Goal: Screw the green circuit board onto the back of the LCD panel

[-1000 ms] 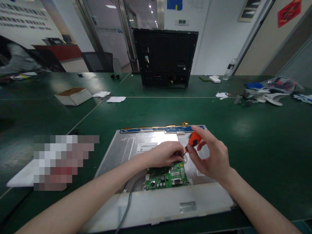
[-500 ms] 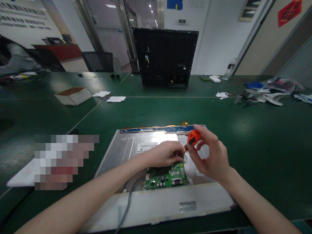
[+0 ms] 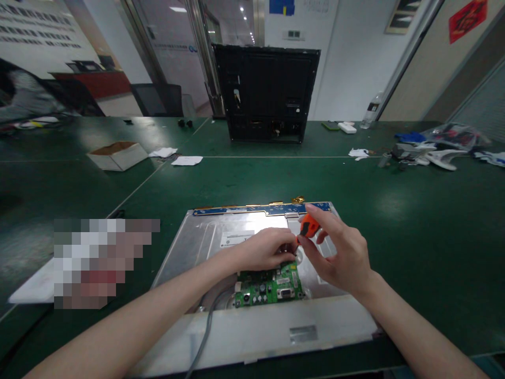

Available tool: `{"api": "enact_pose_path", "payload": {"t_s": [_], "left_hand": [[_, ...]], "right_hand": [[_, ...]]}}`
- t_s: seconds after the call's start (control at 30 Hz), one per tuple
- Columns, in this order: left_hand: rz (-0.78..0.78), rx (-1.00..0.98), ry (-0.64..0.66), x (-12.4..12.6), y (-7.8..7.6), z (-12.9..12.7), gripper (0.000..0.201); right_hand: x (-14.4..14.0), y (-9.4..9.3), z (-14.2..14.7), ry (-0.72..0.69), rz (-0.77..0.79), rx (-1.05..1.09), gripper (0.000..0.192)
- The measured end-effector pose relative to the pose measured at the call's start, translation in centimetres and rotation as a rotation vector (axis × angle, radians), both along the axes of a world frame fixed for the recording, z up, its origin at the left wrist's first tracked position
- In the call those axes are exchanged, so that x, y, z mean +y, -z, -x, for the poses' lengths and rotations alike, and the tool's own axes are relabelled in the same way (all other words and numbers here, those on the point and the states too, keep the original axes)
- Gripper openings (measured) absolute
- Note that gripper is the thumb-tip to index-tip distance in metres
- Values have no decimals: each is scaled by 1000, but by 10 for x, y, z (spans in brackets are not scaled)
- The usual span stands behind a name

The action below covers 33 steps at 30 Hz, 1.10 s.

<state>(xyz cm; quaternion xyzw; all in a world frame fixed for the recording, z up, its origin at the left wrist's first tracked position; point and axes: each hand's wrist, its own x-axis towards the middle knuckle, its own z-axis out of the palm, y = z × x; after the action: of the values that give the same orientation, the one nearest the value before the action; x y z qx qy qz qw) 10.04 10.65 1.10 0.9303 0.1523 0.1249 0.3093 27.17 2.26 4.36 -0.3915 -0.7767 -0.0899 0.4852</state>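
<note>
My right hand [image 3: 343, 252] grips an orange and black screwdriver [image 3: 310, 225] by its handle, thumb and fingers closed round it. The tool leans, its lower end down by the fingertips of my left hand [image 3: 272, 247]. Those left fingers are bent and pinched together over the upper edge of a green circuit board [image 3: 272, 288]; what they hold is hidden. The board has several connectors and lies on the silver metal back of a display panel [image 3: 205, 237]. Along the panel's far edge runs a blue circuit strip [image 3: 244, 210].
A black monitor housing [image 3: 268, 95] stands upright at the back. To the left are a cardboard box [image 3: 118, 157] and paper sheets [image 3: 187, 160]. A grey cable [image 3: 207, 331] crosses the panel's near edge. At the right lie bagged items [image 3: 457, 138]; a bottle [image 3: 371, 111] stands behind.
My right hand's fingertips and the screwdriver handle have shifted slightly left, and the handle has turned a little. My left hand stays in place at the board.
</note>
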Motion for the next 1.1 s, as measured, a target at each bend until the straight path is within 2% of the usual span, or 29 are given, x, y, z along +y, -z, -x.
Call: {"api": "enact_pose_path", "payload": {"t_s": [0.2, 0.33, 0.5, 1.1], "left_hand": [[26, -5, 35, 1, -2, 0, 1], [17, -11, 42, 2, -1, 0, 7], [12, -19, 7, 1, 2, 0, 7], [10, 25, -14, 1, 5, 0, 5]], "right_hand": [[-1, 2, 0, -16, 28, 30, 62], [2, 0, 0, 2, 6, -16, 63], [1, 1, 1, 17, 3, -20, 67], [0, 4, 1, -13, 1, 4, 62]]}}
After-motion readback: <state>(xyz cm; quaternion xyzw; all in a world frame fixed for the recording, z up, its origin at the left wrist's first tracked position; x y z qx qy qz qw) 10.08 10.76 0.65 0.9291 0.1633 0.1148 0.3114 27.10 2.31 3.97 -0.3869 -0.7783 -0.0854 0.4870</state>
